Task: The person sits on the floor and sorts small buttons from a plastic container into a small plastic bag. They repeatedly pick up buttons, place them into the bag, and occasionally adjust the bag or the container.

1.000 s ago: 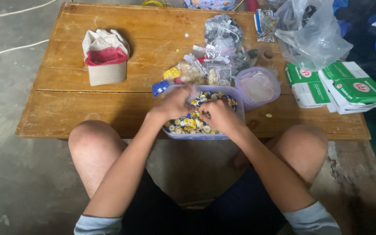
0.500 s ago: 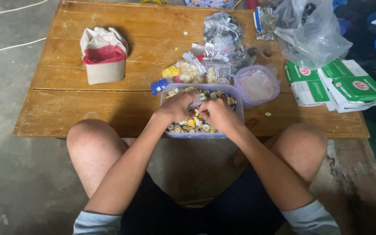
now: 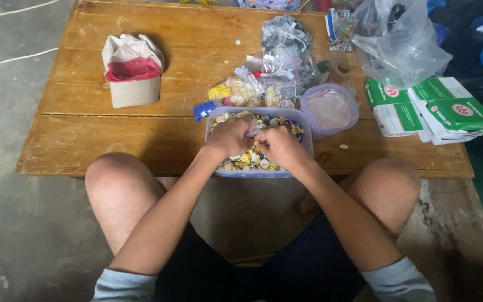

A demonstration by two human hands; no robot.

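Here I see both hands inside clear tub (image 3: 307, 146) of buttons (image 3: 251, 159), tub's long axis across table edge. Left hand (image 3: 228, 137) and right hand (image 3: 279, 146) together, fingertips meeting mid-tub on something small; can't tell what. Neither hand nearer.

There is one low wooden table (image 3: 113, 140), and on it sit one clear box (image 3: 308, 146) full of more buttons (image 3: 250, 159) than anyone could count, one round tub (image 3: 331, 109) and one red and white cap (image 3: 133, 70). Two hands are in the box, one left hand (image 3: 229, 137) and one right hand (image 3: 279, 146). There is one big clear bag (image 3: 401, 42), there look to be three green and white boxes (image 3: 437, 106), and the little packets (image 3: 264, 84) lie in a heap too mixed up to count.
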